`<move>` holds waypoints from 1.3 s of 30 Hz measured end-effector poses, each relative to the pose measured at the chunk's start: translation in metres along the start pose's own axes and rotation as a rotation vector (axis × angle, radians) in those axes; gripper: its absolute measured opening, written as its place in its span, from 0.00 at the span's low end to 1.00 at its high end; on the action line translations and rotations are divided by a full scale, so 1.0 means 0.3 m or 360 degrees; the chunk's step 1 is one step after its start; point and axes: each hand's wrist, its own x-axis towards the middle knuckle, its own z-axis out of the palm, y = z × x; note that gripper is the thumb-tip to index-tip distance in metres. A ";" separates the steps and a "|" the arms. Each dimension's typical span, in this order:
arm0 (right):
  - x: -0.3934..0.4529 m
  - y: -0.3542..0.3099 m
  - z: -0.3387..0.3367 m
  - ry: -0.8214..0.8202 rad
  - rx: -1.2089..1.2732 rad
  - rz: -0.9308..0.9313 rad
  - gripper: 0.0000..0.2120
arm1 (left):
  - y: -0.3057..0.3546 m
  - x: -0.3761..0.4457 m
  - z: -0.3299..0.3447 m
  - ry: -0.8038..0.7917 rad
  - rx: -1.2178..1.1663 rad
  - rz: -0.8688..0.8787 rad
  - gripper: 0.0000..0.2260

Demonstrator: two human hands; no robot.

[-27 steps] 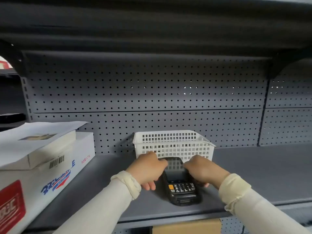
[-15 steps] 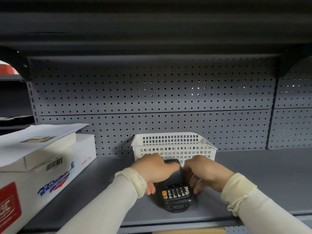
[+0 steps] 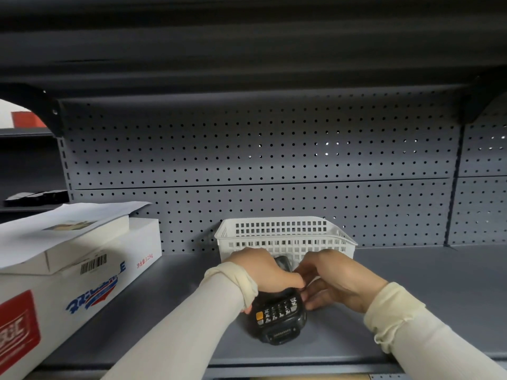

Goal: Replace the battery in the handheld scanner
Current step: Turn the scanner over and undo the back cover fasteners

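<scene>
Your left hand (image 3: 258,272) wraps over the handheld scanner's (image 3: 278,315) upper body, fingers clenched on it. Your right hand (image 3: 334,281) grips its right side, fingers curled under. Scanner sits keypad-up, tilted, on the grey shelf (image 3: 411,297), just before the white basket (image 3: 285,237). Cardboard box (image 3: 68,281) at left.

Left sleeve (image 3: 192,319): long, cream/off-white, smooth thin knit, close-fitting; cuff bunched w/ folds at wrist. Right sleeve (image 3: 428,346): same fabric & colour, cuff gathered, wavy rolled edge. Left hand (image 3: 260,272), right hand (image 3: 337,281): bare, no gloves, no rings or watch visible.
</scene>
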 end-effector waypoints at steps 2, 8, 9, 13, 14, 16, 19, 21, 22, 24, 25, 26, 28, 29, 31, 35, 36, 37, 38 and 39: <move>0.001 0.002 0.001 -0.0010 0.0022 -0.0021 0.12 | -0.002 0.011 -0.005 -0.0039 -0.0026 -0.0030 0.19; -0.003 0.013 0.015 -0.0017 0.0159 -0.0060 0.11 | -0.003 0.026 -0.012 -0.0086 -0.0132 -0.0085 0.17; -0.003 0.016 0.016 -0.0015 0.0181 -0.0064 0.11 | -0.005 0.028 -0.012 -0.0072 -0.0124 -0.0075 0.17; -0.001 0.022 0.017 -0.0022 0.0255 -0.0066 0.11 | -0.004 0.024 -0.009 -0.0064 -0.0138 -0.0077 0.19; 0.000 0.022 0.018 -0.0028 0.0261 -0.0065 0.12 | -0.002 0.022 -0.009 -0.0068 -0.0152 -0.0088 0.19; 0.001 0.024 0.020 -0.0036 0.0270 -0.0068 0.13 | -0.004 0.022 -0.011 -0.0089 -0.0196 -0.0120 0.19; 0.006 0.028 0.019 -0.0039 0.0282 -0.0094 0.14 | -0.012 0.024 -0.010 -0.0159 -0.0335 -0.0206 0.20; 0.011 0.030 0.020 -0.0028 0.0279 -0.0111 0.13 | -0.018 0.026 -0.007 -0.0182 -0.0406 -0.0234 0.20; 0.013 0.030 0.021 -0.0017 0.0274 -0.0115 0.13 | -0.020 0.028 -0.005 -0.0185 -0.0434 -0.0237 0.19; 0.012 0.031 0.025 -0.0006 0.0268 -0.0126 0.12 | -0.025 0.025 -0.005 -0.0183 -0.0484 -0.0247 0.18; 0.011 0.031 0.026 -0.0007 0.0273 -0.0132 0.12 | -0.029 0.024 -0.006 -0.0185 -0.0513 -0.0253 0.18; 0.011 0.032 0.027 -0.0009 0.0281 -0.0140 0.12 | -0.034 0.023 -0.006 -0.0192 -0.0544 -0.0258 0.18; 0.011 0.034 0.032 -0.0017 0.0295 -0.0151 0.12 | -0.045 0.021 -0.008 -0.0216 -0.0594 -0.0269 0.17; 0.010 0.035 0.036 -0.0026 0.0296 -0.0159 0.13 | -0.047 0.018 -0.010 -0.0227 -0.0624 -0.0272 0.17; 0.010 0.035 0.047 -0.0041 0.0289 -0.0178 0.12 | -0.052 0.015 -0.011 -0.0226 -0.0723 -0.0266 0.15; 0.012 0.036 0.071 -0.0030 0.0262 -0.0206 0.11 | -0.072 0.004 -0.007 -0.0224 -0.0919 -0.0257 0.16; 0.013 0.036 0.077 -0.0026 0.0257 -0.0207 0.11 | -0.081 0.003 -0.006 -0.0245 -0.0984 -0.0257 0.17; 0.014 0.037 0.083 -0.0025 0.0252 -0.0204 0.11 | -0.089 0.002 -0.005 -0.0268 -0.1053 -0.0259 0.18; 0.013 0.038 0.090 -0.0019 0.0243 -0.0201 0.10 | -0.096 -0.004 -0.005 -0.0285 -0.1116 -0.0257 0.17; 0.013 0.038 0.096 -0.0011 0.0237 -0.0194 0.08 | -0.100 -0.012 -0.006 -0.0297 -0.1172 -0.0254 0.15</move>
